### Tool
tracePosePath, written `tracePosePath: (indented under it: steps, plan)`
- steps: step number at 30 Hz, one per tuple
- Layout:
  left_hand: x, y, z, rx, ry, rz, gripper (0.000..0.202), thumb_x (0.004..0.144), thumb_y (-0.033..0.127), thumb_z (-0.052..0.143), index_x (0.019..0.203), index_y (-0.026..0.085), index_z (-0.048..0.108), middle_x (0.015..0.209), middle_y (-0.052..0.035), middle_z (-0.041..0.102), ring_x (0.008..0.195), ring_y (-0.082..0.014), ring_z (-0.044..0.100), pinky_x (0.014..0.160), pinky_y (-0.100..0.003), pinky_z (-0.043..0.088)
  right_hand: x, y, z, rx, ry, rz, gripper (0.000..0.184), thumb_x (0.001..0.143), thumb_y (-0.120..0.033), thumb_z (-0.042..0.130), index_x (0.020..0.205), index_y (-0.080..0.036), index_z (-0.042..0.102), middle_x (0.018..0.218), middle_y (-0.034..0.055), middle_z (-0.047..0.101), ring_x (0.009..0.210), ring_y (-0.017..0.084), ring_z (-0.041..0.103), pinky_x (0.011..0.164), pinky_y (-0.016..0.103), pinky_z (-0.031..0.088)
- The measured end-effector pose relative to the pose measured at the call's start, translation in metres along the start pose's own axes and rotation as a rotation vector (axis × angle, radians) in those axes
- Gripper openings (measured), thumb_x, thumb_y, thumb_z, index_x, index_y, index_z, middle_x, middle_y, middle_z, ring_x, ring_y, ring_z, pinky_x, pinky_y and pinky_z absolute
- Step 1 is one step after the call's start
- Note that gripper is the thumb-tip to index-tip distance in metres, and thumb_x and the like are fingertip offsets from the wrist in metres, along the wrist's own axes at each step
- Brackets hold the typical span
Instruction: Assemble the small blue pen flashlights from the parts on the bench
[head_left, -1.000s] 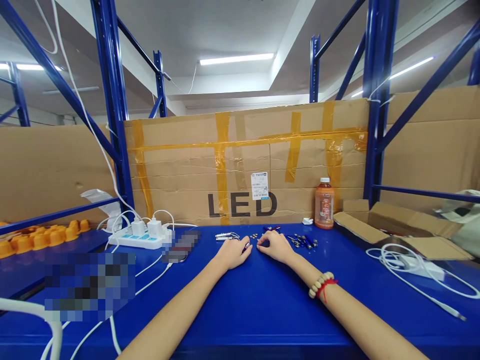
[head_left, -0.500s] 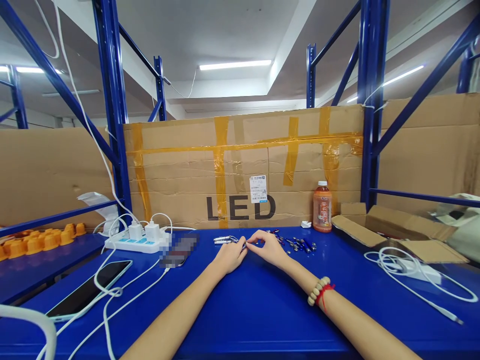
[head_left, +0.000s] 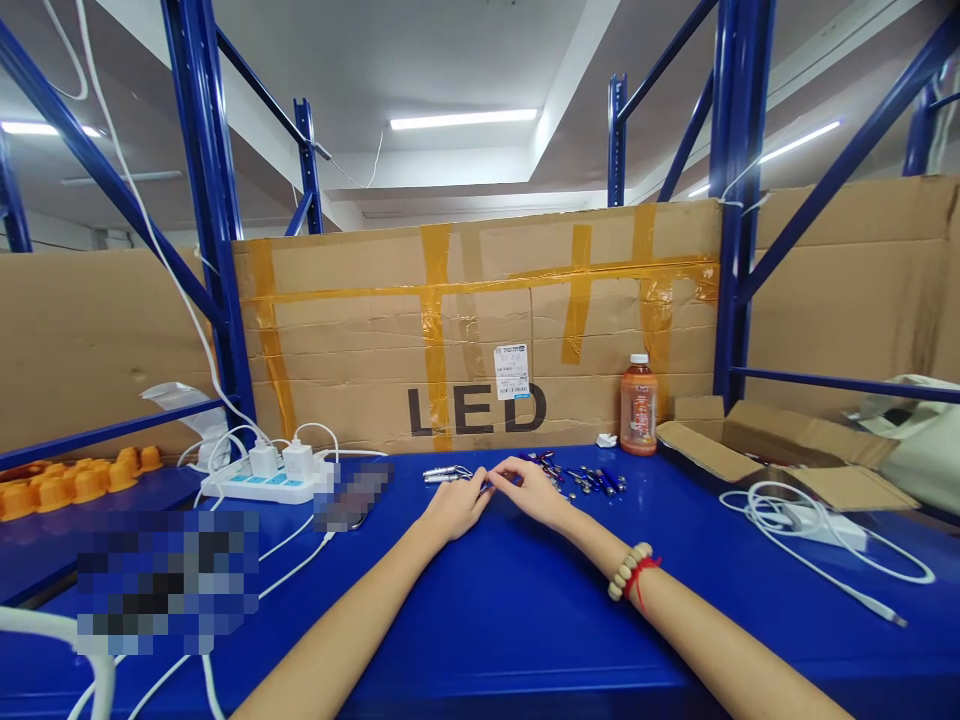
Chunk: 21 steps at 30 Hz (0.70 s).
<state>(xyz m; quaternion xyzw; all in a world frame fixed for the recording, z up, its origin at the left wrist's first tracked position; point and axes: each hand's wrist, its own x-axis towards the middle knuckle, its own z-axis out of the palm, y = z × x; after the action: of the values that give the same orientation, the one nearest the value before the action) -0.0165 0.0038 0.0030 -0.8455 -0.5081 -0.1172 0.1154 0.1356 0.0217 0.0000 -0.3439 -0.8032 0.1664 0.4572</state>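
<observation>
My left hand (head_left: 454, 508) and my right hand (head_left: 534, 494) meet over the middle of the blue table, fingertips pinched close together. Whatever small piece they hold is too hidden to name. Slim silver metal pieces (head_left: 444, 474) lie just beyond my left hand, with a thin loop near my fingers. Behind and to the right of my right hand is a loose scatter of small blue, red and silver parts (head_left: 600, 482). Beads and a red string circle my right wrist.
At left are a white power strip (head_left: 255, 486) with chargers, white cables and a phone (head_left: 356, 500). To the right stand an orange bottle (head_left: 638, 408), an open cardboard box (head_left: 705, 456) and a coiled white cable (head_left: 825, 525). A tall cardboard panel (head_left: 360, 350) closes off the back.
The view has shifted slightly, so the scene sits a little further left and higher. Both hands stay pinched together, with only small finger movements.
</observation>
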Motion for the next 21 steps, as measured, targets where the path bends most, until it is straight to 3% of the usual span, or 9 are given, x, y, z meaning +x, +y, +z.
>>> tracePosePath:
  steps: [3,10,16,21]
  plan:
    - [0.0,0.002,-0.001,0.001,0.022,-0.009,0.026,0.089,0.036,0.021,0.1,0.019,0.037,0.083,-0.0061,0.062,0.078,-0.0201,0.06,0.065,-0.027,0.042,0.003,0.008,-0.006,-0.004,0.112,0.096,0.025,0.077,-0.032,0.043,0.079,-0.017,0.062,0.078,0.0032,0.065,0.071,0.014,0.057,0.063,0.025,0.043]
    - [-0.002,0.004,-0.007,0.008,-0.01,-0.014,0.026,0.089,0.038,0.021,0.097,0.02,0.039,0.08,-0.0049,0.063,0.076,-0.0198,0.061,0.062,-0.026,0.042,0.002,0.026,-0.035,-0.238,0.405,0.372,0.026,0.075,-0.027,0.04,0.088,-0.02,0.061,0.084,0.0016,0.064,0.074,0.014,0.057,0.067,0.026,0.042]
    - [-0.001,0.002,-0.003,0.052,-0.012,0.015,0.027,0.089,0.037,0.021,0.096,0.019,0.04,0.078,-0.0052,0.063,0.074,-0.0198,0.061,0.061,-0.026,0.042,-0.003,0.03,-0.05,-0.402,0.416,0.521,0.029,0.073,-0.022,0.04,0.092,-0.022,0.061,0.089,0.0011,0.063,0.082,0.015,0.056,0.067,0.025,0.041]
    - [0.0,0.001,-0.001,0.066,-0.004,0.039,0.028,0.089,0.038,0.021,0.094,0.019,0.041,0.079,-0.0066,0.063,0.075,-0.0221,0.061,0.061,-0.028,0.042,-0.004,0.03,-0.052,-0.488,0.315,0.573,0.026,0.068,-0.02,0.045,0.086,-0.024,0.063,0.088,-0.0014,0.065,0.082,0.015,0.058,0.064,0.023,0.04]
